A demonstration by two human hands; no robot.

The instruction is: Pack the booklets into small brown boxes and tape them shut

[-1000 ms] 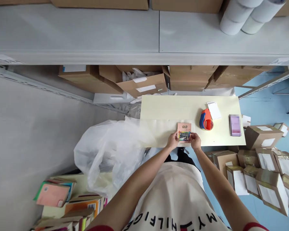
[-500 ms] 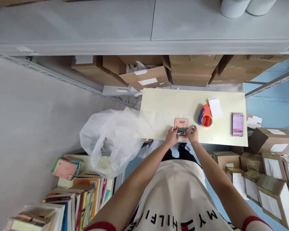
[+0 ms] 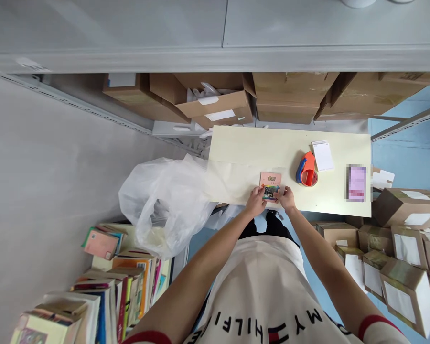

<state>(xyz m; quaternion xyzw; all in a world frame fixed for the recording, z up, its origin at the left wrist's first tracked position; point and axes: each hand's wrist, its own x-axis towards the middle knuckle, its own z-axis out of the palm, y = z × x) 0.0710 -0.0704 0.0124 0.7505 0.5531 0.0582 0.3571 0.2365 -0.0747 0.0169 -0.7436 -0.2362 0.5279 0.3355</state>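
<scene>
A small pink book (image 3: 271, 177) lies near the front edge of the cream tabletop, with a dark, colourful picture on its lower half. My left hand (image 3: 256, 201) holds its lower left side between thumb and fingers. At the lower right side, my right hand (image 3: 285, 198) has its fingers closed on the edge. Thin clear plastic is spread around the book and joins a large translucent plastic bag (image 3: 161, 200) hanging over the table's left end. Right of my hands stands an orange and blue tape dispenser (image 3: 307, 171).
White paper cards (image 3: 323, 156) and a blurred purple item (image 3: 357, 184) lie on the right of the table (image 3: 243, 143). Cardboard boxes (image 3: 290, 98) line the shelf behind. Stacked books (image 3: 118, 291) stand lower left; several parcels (image 3: 403, 286) are piled at right.
My right hand has moved slightly left, and its fingers now close on the book's right edge. My left hand keeps its hold. The view has shifted a little.
</scene>
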